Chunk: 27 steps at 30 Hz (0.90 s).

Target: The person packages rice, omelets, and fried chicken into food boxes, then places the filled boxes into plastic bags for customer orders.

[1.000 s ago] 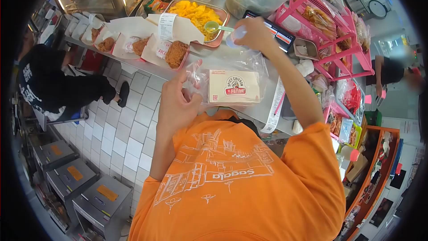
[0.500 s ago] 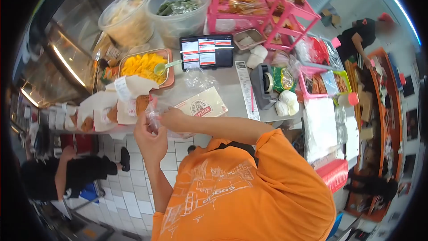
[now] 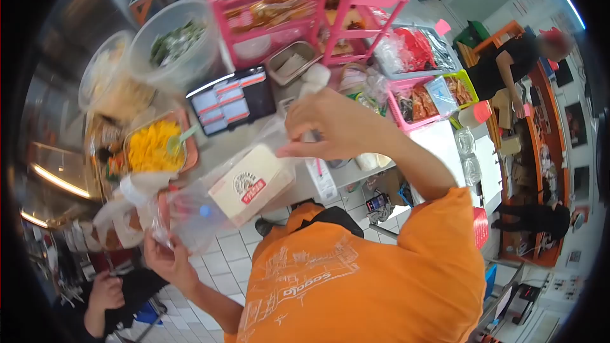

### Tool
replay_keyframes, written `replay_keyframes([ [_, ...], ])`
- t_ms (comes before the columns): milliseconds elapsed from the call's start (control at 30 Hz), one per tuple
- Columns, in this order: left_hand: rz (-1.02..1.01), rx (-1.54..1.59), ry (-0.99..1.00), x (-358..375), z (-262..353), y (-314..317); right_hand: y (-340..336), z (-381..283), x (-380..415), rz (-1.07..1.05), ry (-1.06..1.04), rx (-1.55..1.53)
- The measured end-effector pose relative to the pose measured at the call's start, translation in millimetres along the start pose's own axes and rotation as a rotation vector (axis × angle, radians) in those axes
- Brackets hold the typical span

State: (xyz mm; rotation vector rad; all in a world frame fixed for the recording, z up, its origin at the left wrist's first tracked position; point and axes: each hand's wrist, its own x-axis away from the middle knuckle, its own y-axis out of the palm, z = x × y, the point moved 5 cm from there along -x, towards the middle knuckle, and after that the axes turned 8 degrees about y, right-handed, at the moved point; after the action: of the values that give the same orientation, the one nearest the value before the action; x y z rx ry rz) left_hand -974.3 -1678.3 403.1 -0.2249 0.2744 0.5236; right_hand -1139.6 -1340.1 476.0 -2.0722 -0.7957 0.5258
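Over on the grey desk [image 3: 304,190], the flat black tablet [image 3: 232,103] lies before the pink plastic rack [image 3: 348,16], right of the rectangular tray [image 3: 191,152] of yellow food [image 3: 152,147]; before it, the cream cardboard box [image 3: 251,184] sits in a clear plastic bag [image 3: 190,216].

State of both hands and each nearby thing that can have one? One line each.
Left hand: closed on the clear bag's edge
Right hand: beside the box, grip unclear
Clear bag: partly around the box
Box: shut, tilted in view
Tablet: screen lit
Tray: uncovered, yellow food inside
Spoon: resting in the tray
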Motion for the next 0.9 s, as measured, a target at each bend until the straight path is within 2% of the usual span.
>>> replay_keyframes([
  [33, -0.012, -0.032, -0.029, 0, -5, 9, -14, 26, 14, 0.057, 0.044, -0.228],
  [67, -0.017, -0.067, -0.06, 2, -12, 18, -31, 70, 31, 0.115, 0.287, -0.334],
  [100, 0.016, -0.091, -0.049, 5, -19, 25, -41, 141, 53, 0.281, 0.482, -0.292],
  [133, 0.052, -0.116, -0.043, 11, -29, 30, -56, 212, 81, 0.462, 0.546, -0.198],
  [167, 0.092, -0.143, -0.038, 14, -36, 36, -75, 268, 108, 0.598, 0.893, 0.018],
  [233, 0.016, -0.125, -0.039, 7, -31, 42, -68, 399, 151, 1.174, 0.882, 0.337],
  [333, -0.015, -0.217, -0.143, 3, -14, 60, -59, 439, 125, 0.963, 0.677, 0.783],
  [433, -0.014, -0.289, -0.177, 0, -7, 69, -82, 468, 144, 1.243, 1.061, 0.458],
  [500, 0.006, -0.292, -0.157, 2, -6, 72, -103, 471, 171, 1.444, 1.118, 0.071],
  [567, 0.012, -0.312, -0.177, 6, -23, 52, -110, 521, 202, 1.554, 0.848, -0.214],
  [633, -0.013, -0.308, -0.207, 5, -36, 30, -118, 514, 209, 1.607, 0.629, -0.583],
  [700, -0.056, -0.286, -0.198, 5, -44, 19, -137, 441, 186, 1.573, 0.451, -1.044],
  [767, -0.077, -0.283, -0.107, 10, -60, 13, -144, 434, 206, 1.437, 0.478, -1.03],
  [800, -0.061, -0.32, -0.055, 11, -46, 15, -146, 405, 195, 1.363, 0.525, -0.97],
  [867, -0.112, -0.365, -0.174, 13, -37, 19, -125, 314, 157, 1.066, 0.647, -0.731],
  [900, 0.024, -0.329, -0.148, 40, -33, -1, -83, 250, 96, 0.812, 0.623, -0.678],
])
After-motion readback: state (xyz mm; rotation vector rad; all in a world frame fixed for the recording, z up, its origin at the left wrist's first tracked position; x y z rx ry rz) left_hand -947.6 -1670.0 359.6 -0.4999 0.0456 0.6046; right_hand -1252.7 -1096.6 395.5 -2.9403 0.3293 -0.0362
